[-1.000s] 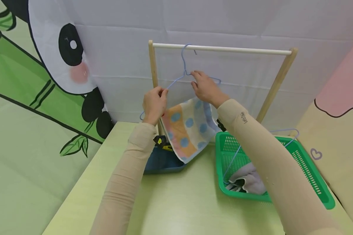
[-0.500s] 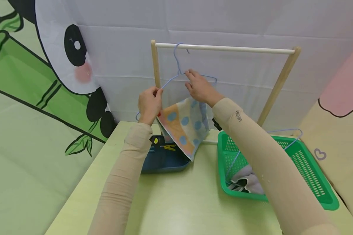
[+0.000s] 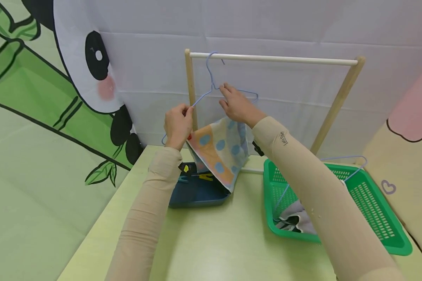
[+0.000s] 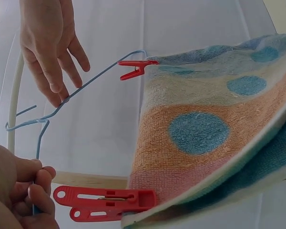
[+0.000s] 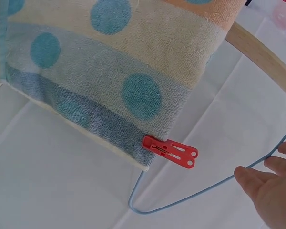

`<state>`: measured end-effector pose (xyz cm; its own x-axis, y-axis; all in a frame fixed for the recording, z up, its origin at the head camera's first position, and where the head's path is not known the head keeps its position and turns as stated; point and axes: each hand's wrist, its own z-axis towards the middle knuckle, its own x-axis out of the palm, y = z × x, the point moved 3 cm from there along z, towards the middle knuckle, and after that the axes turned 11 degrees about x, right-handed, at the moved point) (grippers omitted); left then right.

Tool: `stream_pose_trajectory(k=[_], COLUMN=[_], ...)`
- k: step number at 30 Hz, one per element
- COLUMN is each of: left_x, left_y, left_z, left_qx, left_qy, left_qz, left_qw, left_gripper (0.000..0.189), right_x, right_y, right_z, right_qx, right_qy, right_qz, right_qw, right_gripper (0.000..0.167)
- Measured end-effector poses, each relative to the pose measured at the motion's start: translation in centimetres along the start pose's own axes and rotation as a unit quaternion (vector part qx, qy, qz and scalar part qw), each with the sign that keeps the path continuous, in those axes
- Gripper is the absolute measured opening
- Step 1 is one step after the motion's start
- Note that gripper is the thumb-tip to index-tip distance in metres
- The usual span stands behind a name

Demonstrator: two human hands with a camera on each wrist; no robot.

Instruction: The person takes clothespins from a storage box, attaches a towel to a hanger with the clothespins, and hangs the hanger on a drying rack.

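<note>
A blue wire hanger (image 4: 100, 74) hooks over the white bar near its left end. My left hand (image 3: 177, 124) pinches the hanger's left arm between thumb and fingers. My right hand (image 3: 240, 105) touches the right arm near the neck, fingers fairly straight. A striped towel (image 3: 219, 144) with blue dots hangs below the hanger. One red clothespin (image 4: 105, 202) grips the towel's left corner, right beside my left hand. Another red clothespin (image 5: 170, 150) clips the opposite corner near the hanger's right end.
A wooden rack with a white bar (image 3: 274, 58) stands at the back. Under the towel sits a dark blue tray (image 3: 197, 203) with clothespins, including a yellow clothespin (image 3: 206, 177). At right, a green basket (image 3: 269, 210) holds grey cloth (image 3: 304, 218) and another blue hanger (image 3: 341, 157).
The hanger has shifted left along the bar, both hands moving with it. The towel has swung and its lower corner now overlaps the tray's right edge. Little moved in the last half second.
</note>
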<state>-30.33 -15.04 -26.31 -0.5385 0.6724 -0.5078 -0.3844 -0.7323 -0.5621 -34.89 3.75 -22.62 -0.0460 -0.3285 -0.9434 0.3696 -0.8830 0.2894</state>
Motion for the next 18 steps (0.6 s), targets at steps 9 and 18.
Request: stream_pose_trajectory(k=[9,18], left_x=[0.2,0.3], left_y=[-0.2,-0.6], left_z=[-0.1,-0.6], left_qx=[0.001,0.048], left_qy=[-0.004,-0.023], left_qz=[-0.006,-0.052], left_qw=[1.0000,0.9972], left_gripper=[0.021,0.016], right_x=[-0.1,-0.5], right_y=[-0.4,-2.6], right_z=[-0.9,-2.7], right_qx=[-0.001,0.000], right_qy=[-0.004,-0.007], right_qz=[0.006,-0.013], right_qw=[1.0000,0.9999], right_gripper=[0.056,0.054])
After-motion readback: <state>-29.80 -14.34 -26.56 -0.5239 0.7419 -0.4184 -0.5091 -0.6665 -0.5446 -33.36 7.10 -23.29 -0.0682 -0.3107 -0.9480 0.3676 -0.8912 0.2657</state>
